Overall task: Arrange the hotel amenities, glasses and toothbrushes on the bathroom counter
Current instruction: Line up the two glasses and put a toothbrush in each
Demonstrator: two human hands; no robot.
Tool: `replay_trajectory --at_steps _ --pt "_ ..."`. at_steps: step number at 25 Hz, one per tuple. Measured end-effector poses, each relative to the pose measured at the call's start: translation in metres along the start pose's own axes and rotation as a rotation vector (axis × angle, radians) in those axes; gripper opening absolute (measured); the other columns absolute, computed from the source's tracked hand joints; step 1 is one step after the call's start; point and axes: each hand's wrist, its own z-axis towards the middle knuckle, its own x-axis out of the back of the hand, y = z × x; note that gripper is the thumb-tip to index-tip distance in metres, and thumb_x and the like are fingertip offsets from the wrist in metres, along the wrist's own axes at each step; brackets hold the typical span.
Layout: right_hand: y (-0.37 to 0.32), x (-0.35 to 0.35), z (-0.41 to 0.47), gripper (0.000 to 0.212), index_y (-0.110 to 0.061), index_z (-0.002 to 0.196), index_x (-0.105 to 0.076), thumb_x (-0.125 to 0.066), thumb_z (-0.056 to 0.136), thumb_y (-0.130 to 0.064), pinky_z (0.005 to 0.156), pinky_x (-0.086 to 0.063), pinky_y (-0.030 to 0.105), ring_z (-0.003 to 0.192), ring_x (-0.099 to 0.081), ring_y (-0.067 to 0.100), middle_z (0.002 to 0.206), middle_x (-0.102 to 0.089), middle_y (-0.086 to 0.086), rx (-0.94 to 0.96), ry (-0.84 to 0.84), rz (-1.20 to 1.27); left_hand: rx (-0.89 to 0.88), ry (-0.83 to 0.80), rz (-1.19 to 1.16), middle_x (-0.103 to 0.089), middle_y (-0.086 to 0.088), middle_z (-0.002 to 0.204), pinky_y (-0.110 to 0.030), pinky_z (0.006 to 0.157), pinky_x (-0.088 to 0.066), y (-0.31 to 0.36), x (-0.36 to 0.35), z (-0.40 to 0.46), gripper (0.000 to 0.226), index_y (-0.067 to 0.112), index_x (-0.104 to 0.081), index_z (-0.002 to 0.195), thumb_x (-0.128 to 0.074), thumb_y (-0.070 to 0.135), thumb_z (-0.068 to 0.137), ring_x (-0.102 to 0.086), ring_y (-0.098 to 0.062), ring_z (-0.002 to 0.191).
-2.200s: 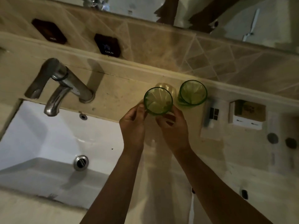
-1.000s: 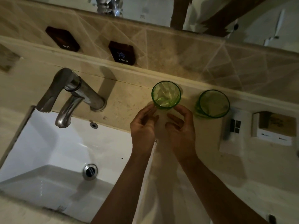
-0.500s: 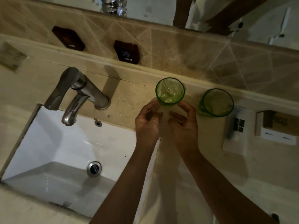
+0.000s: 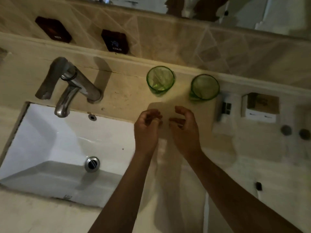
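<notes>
Two green glasses stand upright on the beige counter (image 4: 127, 96) by the back ledge: the left glass (image 4: 160, 80) and the right glass (image 4: 205, 87), a hand's width apart. My left hand (image 4: 147, 126) and my right hand (image 4: 184, 127) hover below the left glass, fingers curled and apart, holding nothing and touching neither glass. A white amenity packet (image 4: 224, 110) and a white-and-brown box (image 4: 260, 107) lie to the right of the glasses.
A white sink basin (image 4: 55, 145) with a chrome faucet (image 4: 67, 88) fills the left. Dark HOT (image 4: 53, 31) and COLD (image 4: 116, 41) plaques sit on the tiled wall. Two small dark round caps (image 4: 286, 130) rest at the far right. A mirror runs above.
Both hands carried the left glass back toward the ledge, set it down apart from the right glass, let go and drew back toward me.
</notes>
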Motion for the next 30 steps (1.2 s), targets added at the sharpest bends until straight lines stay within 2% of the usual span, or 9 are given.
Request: replay_trajectory --at_steps 3,6,9,12,14,16,22,25,30 --pt "0.016 0.040 -0.049 0.036 -0.020 0.118 -0.062 -0.060 0.086 -0.003 0.076 -0.051 0.011 0.096 -0.063 0.000 0.118 -0.061 -0.008 0.029 -0.004 -0.122 -0.020 -0.076 0.292 -0.075 0.006 0.102 -0.029 0.091 -0.054 -0.018 0.004 -0.048 0.021 0.019 -0.072 0.100 -0.058 0.007 0.090 -0.069 -0.013 0.097" --pt "0.045 0.092 -0.105 0.028 -0.022 0.103 -0.066 -0.061 0.085 -0.001 0.071 -0.048 0.010 0.086 -0.063 0.001 0.104 -0.066 -0.010 0.008 0.069 -0.231 -0.321 -0.291 0.696 -0.066 -0.003 0.125 -0.029 0.102 -0.044 -0.053 0.009 -0.101 0.030 0.016 -0.066 0.120 -0.056 0.012 0.092 -0.059 -0.019 0.118" --pt "0.084 0.143 -0.148 0.022 -0.023 0.100 -0.068 -0.064 0.087 -0.005 0.072 -0.048 0.013 0.080 -0.062 0.002 0.095 -0.066 -0.010 -0.052 0.189 -0.340 -0.584 -0.469 1.147 -0.036 -0.021 0.157 -0.049 0.121 -0.024 -0.096 0.008 -0.135 0.058 0.006 -0.043 0.146 -0.055 0.025 0.093 -0.026 -0.036 0.149" --pt "0.115 0.191 -0.173 0.021 -0.016 0.106 -0.068 -0.067 0.086 -0.010 0.078 -0.047 0.022 0.086 -0.059 0.014 0.100 -0.062 0.003 -0.118 0.383 -0.509 -0.629 -0.485 1.401 -0.003 -0.022 0.166 -0.051 0.124 -0.004 -0.113 0.006 -0.145 0.072 0.007 -0.014 0.157 -0.030 0.045 0.097 0.004 -0.036 0.154" --pt "0.132 0.219 -0.180 0.029 -0.011 0.114 -0.065 -0.067 0.085 -0.016 0.085 -0.047 0.033 0.098 -0.057 0.025 0.108 -0.059 0.010 -0.179 0.481 -0.611 -0.625 -0.480 1.461 0.008 -0.020 0.166 -0.052 0.124 -0.001 -0.117 0.005 -0.145 0.075 0.010 -0.002 0.158 -0.019 0.050 0.097 0.013 -0.034 0.153" --pt "0.144 0.236 -0.186 0.036 -0.010 0.118 -0.061 -0.066 0.085 -0.023 0.088 -0.051 0.041 0.101 -0.056 0.029 0.112 -0.059 0.012 -0.252 0.473 -0.641 -0.622 -0.476 1.500 0.015 -0.018 0.165 -0.052 0.124 0.001 -0.117 0.003 -0.146 0.075 0.012 0.005 0.158 -0.014 0.051 0.097 0.018 -0.033 0.152" --pt "0.148 0.236 -0.194 0.020 -0.012 0.105 -0.063 -0.064 0.091 -0.025 0.079 -0.049 0.036 0.092 -0.062 0.029 0.100 -0.064 0.009 -0.284 0.326 -0.689 -0.614 -0.515 1.547 0.020 -0.017 0.164 -0.048 0.123 0.010 -0.111 0.004 -0.148 0.075 0.013 0.011 0.157 -0.010 0.053 0.097 0.023 -0.032 0.151" --pt "0.151 0.240 -0.194 0.014 -0.012 0.097 -0.066 -0.066 0.089 -0.023 0.076 -0.051 0.034 0.089 -0.063 0.027 0.095 -0.068 0.008 -0.296 0.296 -0.650 -0.531 -0.565 1.613 0.022 -0.017 0.163 -0.047 0.124 0.009 -0.097 -0.001 -0.153 0.073 0.012 0.013 0.157 -0.018 0.049 0.102 0.023 -0.033 0.151" --pt "0.149 0.255 -0.183 0.017 -0.017 0.085 -0.067 -0.069 0.089 -0.033 0.064 -0.044 0.028 0.071 -0.060 0.016 0.082 -0.068 0.000 -0.384 0.244 -0.468 -0.367 -0.632 1.548 0.011 -0.015 0.167 -0.048 0.125 -0.005 -0.066 -0.013 -0.151 0.073 0.014 -0.005 0.158 -0.045 0.033 0.100 0.011 -0.033 0.153"
